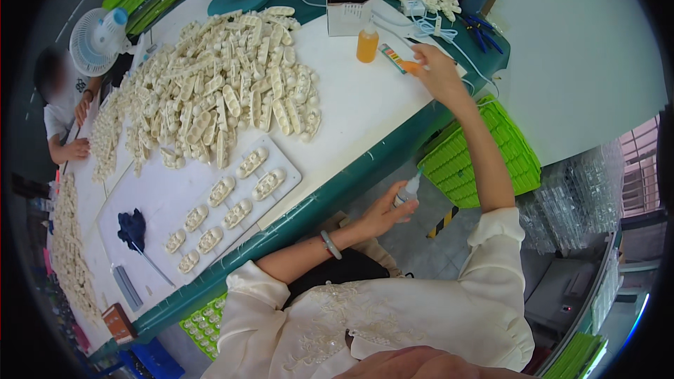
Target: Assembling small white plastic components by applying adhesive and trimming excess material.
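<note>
Saw a long heap of little cream bits at the far left, with a co-worker's hand near it. Saw a white fan a bit farther on, then a brown box at the near corner. Found a dark blue lump next, too small to make out well. Came to a big messy pile of cream pieces, mostly long and hollow like tiny boats. Counted eight bumpy cream pieces in two rows on a flat white board.

Saw an orange bottle standing on the white table top, near a white box. Held a small bottle in the left hand, with fingers and thumb curled tight around its sides. Looked pale and cloudy, got thin at the neck, had a skinny blue-green tip, and leaned up to the right. Hung in the air, off the table's green edge.

Had the right hand over the table, with bent fingers at the orange end of a small flat striped packet. Could not tell a firm pinch from a light touch there. Saw bright green trays stacked low at the right, and blue-handled pliers on the table's far end.
</note>
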`<control>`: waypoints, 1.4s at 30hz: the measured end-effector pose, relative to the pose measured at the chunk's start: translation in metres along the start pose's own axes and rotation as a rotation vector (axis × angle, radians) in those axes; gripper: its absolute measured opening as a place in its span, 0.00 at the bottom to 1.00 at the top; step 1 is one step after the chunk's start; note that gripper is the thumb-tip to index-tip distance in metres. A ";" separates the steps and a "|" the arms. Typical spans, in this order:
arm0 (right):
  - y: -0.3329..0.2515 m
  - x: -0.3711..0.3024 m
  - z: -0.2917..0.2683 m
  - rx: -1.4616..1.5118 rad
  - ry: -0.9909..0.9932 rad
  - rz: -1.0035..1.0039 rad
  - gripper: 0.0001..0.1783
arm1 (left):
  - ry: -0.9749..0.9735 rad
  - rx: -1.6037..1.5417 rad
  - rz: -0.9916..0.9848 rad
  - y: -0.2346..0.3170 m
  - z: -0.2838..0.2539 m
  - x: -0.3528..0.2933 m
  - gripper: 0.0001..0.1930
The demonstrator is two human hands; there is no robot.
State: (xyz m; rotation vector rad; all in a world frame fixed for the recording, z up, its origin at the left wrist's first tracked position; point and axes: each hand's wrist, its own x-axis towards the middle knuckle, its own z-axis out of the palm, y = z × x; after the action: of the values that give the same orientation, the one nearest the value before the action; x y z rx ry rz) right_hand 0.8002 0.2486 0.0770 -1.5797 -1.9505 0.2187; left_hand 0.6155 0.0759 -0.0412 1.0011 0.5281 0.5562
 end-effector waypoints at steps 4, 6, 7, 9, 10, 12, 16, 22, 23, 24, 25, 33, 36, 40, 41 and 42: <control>0.003 0.027 0.051 -0.438 0.054 -0.102 0.17 | 0.007 0.180 0.059 -0.045 -0.012 0.016 0.28; 0.009 0.027 0.064 -0.534 0.018 -0.123 0.13 | -0.056 0.274 0.068 -0.059 -0.017 0.018 0.28; 0.009 0.025 0.067 -0.530 0.010 -0.128 0.13 | -0.048 0.269 0.067 -0.063 -0.020 0.017 0.28; 0.009 0.018 0.068 -0.684 0.061 -0.174 0.11 | -0.038 0.348 0.002 -0.063 -0.028 0.011 0.24; 0.008 0.016 0.067 -0.682 0.053 -0.169 0.11 | -0.039 0.343 -0.005 -0.062 -0.028 0.008 0.24; 0.008 0.011 0.060 -0.526 0.064 -0.088 0.11 | 0.081 0.327 -0.075 -0.055 -0.025 0.002 0.20; -0.003 -0.033 0.017 -0.104 0.241 -0.139 0.10 | 0.068 0.220 -0.033 -0.036 -0.021 0.008 0.17; 0.029 -0.164 -0.003 0.398 0.294 0.328 0.07 | 0.130 0.210 -0.030 -0.028 -0.019 0.038 0.18; 0.044 -0.188 0.009 0.454 0.312 0.524 0.09 | 0.093 0.210 -0.058 -0.033 -0.020 0.042 0.18; 0.065 -0.213 0.033 0.556 0.323 0.597 0.09 | 0.110 0.220 -0.068 -0.044 -0.025 0.047 0.18; 0.078 -0.234 0.052 0.662 0.333 0.665 0.09 | 0.132 0.230 -0.077 -0.055 -0.029 0.051 0.19; 0.060 -0.240 0.111 0.775 0.184 0.978 0.29 | 0.080 0.302 -0.120 -0.096 -0.050 0.049 0.19; 0.054 -0.236 0.118 0.716 0.235 1.057 0.29 | 0.109 0.266 -0.177 -0.092 -0.053 0.046 0.18; 0.068 -0.249 0.146 0.722 0.260 1.011 0.29 | 0.164 0.214 -0.228 -0.086 -0.051 0.044 0.21; 0.069 -0.251 0.153 0.710 0.268 0.995 0.29 | 0.164 0.216 -0.232 -0.086 -0.051 0.044 0.21; 0.067 -0.250 0.155 0.699 0.275 0.978 0.28 | 0.146 0.233 -0.221 -0.086 -0.052 0.044 0.21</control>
State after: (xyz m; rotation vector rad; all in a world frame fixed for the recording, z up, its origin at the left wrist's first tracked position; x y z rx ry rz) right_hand 0.7955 0.0721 -0.1681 -1.7769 -0.6302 0.8993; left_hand 0.6309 0.1003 -0.1466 1.1107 0.8375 0.3773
